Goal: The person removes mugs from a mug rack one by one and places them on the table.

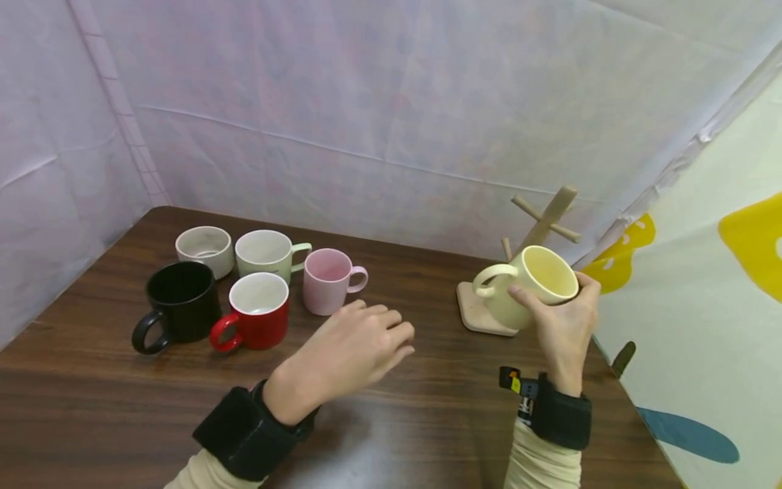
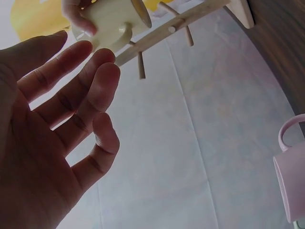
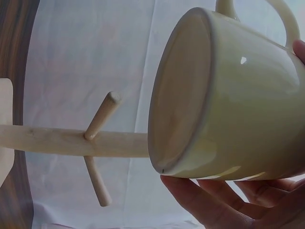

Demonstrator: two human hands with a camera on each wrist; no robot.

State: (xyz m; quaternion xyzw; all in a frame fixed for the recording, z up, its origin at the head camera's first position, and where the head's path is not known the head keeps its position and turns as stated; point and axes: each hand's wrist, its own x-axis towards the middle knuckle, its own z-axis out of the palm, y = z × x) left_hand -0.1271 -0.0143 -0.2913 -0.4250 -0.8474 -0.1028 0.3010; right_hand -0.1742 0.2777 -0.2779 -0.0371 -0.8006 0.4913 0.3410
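Observation:
My right hand (image 1: 565, 319) grips a pale yellow mug (image 1: 530, 284) by its body and holds it tilted in the air, handle to the left, just in front of a wooden mug tree (image 1: 546, 221). The right wrist view shows the mug's base (image 3: 183, 90) close to the tree's pegs (image 3: 101, 117). My left hand (image 1: 360, 346) hovers open above the brown table (image 1: 91, 394), fingers relaxed and holding nothing. The left wrist view shows its spread fingers (image 2: 81, 95), with the yellow mug (image 2: 114, 19) beyond them.
Several mugs stand at the table's left: black (image 1: 178, 304), red (image 1: 256, 312), pink (image 1: 330, 280), light green (image 1: 269, 253) and beige (image 1: 205, 250). The tree's base (image 1: 475, 314) sits near the right edge. White sheets hang behind, a patterned cloth (image 1: 721, 292) at right.

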